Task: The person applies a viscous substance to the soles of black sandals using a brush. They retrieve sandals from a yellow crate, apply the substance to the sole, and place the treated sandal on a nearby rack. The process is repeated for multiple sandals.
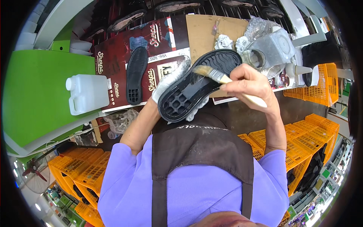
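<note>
My left hand (170, 80), in a white glove, holds a black rubber shoe sole (196, 85) from underneath, its moulded inner side facing up. My right hand (249, 83) grips a wooden-handled paintbrush (223, 78), whose pale bristles rest on the upper middle of the sole. A second black sole (136, 74) lies flat on dark red printed cardboard (117, 53) to the left, apart from both hands.
A white plastic jug (87, 94) stands on a green surface (34, 94) at left. A metal glue can (270, 49) and a white squeeze bottle (298, 70) sit at right. Orange crates (310, 136) are stacked below right and left. More soles rest on a rack at the top.
</note>
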